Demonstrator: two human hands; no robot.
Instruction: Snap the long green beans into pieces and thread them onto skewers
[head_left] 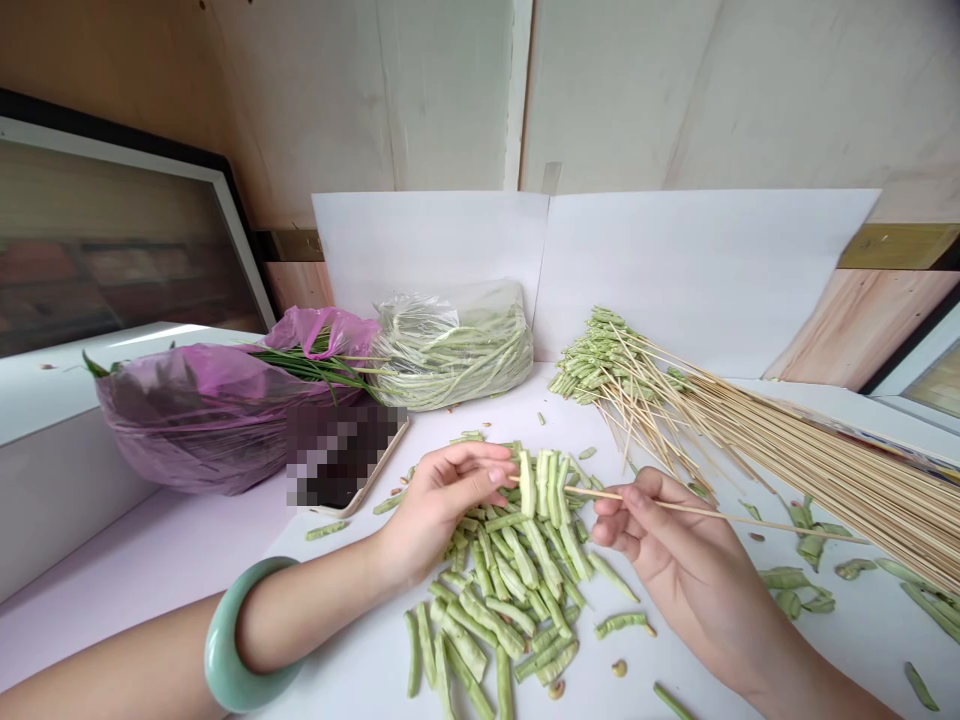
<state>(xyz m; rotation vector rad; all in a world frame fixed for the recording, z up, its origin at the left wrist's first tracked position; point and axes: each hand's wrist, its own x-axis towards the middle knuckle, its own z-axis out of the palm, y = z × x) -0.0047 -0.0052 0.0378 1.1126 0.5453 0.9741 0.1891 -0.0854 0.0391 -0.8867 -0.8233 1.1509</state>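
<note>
Several cut green bean pieces [551,487] sit side by side, threaded crosswise on a thin bamboo skewer [720,515]. My right hand [667,530] pinches the skewer between thumb and fingers, to the right of the threaded pieces. Its long bare end runs on past the hand. My left hand [457,500], with a pale green bangle [221,640] on the wrist, has thumb and fingers closed around the skewer's tip end, close to the leftmost piece. Below both hands spreads a loose pile of cut bean pieces [517,600] on the white table [337,580].
Finished bean skewers [600,355] lie at the back right, beside a long bundle of bare skewers [810,450]. A clear bag of long beans [457,350], a purple bag of greens [202,410] and a phone [360,470] stand left. Bean scraps [810,540] lie right.
</note>
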